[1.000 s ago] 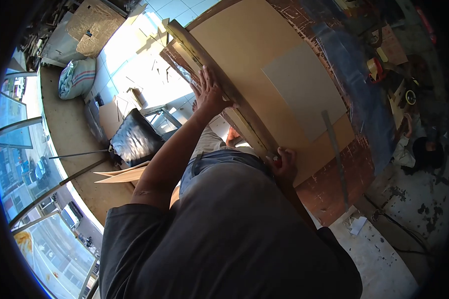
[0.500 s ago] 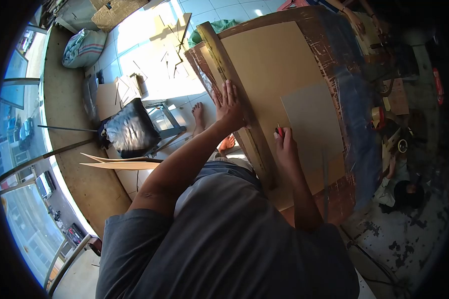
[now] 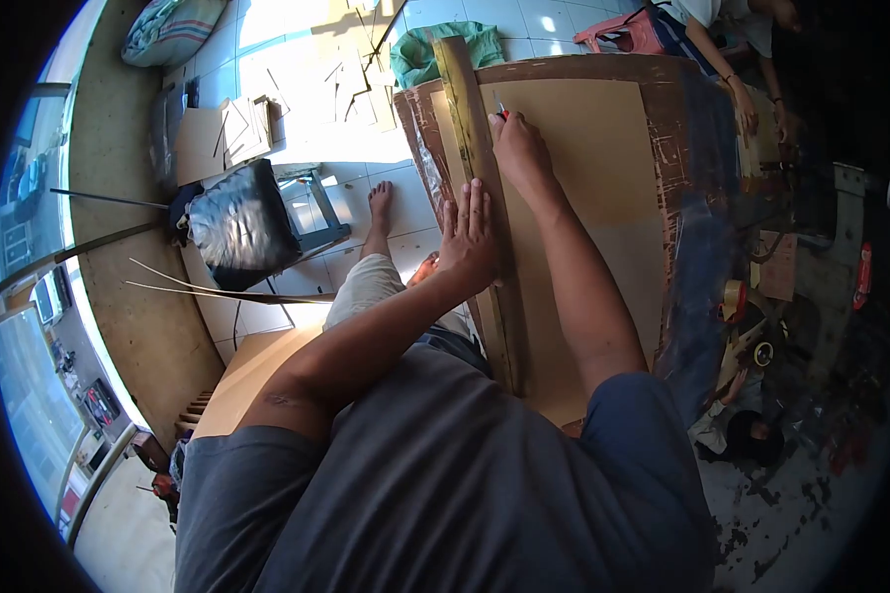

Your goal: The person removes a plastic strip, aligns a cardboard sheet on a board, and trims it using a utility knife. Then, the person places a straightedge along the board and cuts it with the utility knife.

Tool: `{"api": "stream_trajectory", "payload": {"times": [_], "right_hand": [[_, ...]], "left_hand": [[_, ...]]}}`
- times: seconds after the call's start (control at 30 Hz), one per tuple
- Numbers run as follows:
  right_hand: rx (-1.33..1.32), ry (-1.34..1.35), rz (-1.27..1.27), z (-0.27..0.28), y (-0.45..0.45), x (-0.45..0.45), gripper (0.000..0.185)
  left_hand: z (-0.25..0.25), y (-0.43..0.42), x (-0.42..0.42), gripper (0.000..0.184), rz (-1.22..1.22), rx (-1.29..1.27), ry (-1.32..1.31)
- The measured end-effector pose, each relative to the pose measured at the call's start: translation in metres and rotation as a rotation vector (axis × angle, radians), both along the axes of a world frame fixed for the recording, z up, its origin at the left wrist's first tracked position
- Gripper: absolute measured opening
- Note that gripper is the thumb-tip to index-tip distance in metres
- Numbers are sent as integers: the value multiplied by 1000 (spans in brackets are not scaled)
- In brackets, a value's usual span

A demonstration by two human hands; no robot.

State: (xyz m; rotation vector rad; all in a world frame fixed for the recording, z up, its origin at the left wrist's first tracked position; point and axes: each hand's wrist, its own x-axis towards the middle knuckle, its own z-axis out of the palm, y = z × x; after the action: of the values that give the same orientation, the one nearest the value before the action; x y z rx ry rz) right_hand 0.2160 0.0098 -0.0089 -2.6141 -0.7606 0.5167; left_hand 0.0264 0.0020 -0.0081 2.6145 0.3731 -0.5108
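My left hand [image 3: 470, 237] lies flat, fingers spread, on a long wooden straightedge [image 3: 473, 128] that runs along the left part of a tan board [image 3: 603, 148]. Near the far end of that straightedge, my right hand [image 3: 520, 148] is closed round a small red cutter [image 3: 504, 115], its thin tip pointing away from me. Beneath the board is a worn reddish-brown tabletop [image 3: 588, 67]. Whether the tip touches the board cannot be made out.
A black cushion-like bundle [image 3: 242, 222] rests on a stool [image 3: 316, 212] at the left. Green cloth [image 3: 445, 54] lies beyond the table. Another person's hand [image 3: 744, 109] shows at upper right; a roll of tape [image 3: 734, 299] is at the right.
My right hand has moved from the near end of the straightedge to its far end with the red cutter. My left hand stays on the straightedge. The view has shifted.
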Motion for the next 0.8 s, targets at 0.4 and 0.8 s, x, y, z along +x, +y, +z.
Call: {"api": "stream_trajectory", "payload": {"times": [0.4,0.8], "right_hand": [[-8,15,49,-3,34,7,44],[-29,31,89,-3,-20,-26,39]], "left_hand": [[-27,-7,-4,130,46,63,-163],[5,3,1,105,73,-66,-48]]}}
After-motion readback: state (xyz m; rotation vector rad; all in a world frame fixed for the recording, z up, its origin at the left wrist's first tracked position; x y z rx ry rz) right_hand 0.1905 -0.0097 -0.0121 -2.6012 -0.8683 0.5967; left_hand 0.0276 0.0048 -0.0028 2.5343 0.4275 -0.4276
